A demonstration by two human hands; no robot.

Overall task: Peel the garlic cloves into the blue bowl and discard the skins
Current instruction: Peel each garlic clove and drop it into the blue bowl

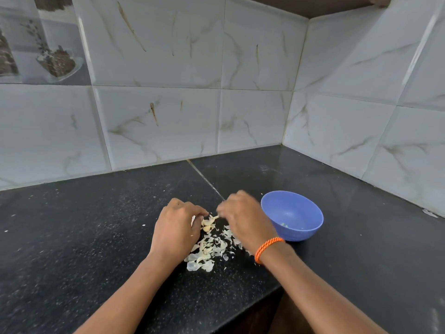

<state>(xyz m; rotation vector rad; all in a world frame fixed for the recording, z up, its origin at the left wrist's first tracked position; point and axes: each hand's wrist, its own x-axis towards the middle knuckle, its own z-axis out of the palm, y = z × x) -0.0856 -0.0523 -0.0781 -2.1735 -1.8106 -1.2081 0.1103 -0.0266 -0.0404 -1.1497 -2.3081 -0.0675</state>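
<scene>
While both hands curled over the garlic cloves (208,222), the left hand (177,225) pinched one; the right hand's (243,218) grip was blurred, beside the blue bowl (292,214).

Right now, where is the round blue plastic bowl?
The round blue plastic bowl sits on the black speckled countertop, right of centre in the head view, beside the right hand.

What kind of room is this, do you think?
Most likely a home kitchen: a dark speckled stone counter meets marble-look wall tiles in a corner, and garlic skins lie beside a blue bowl.
</scene>
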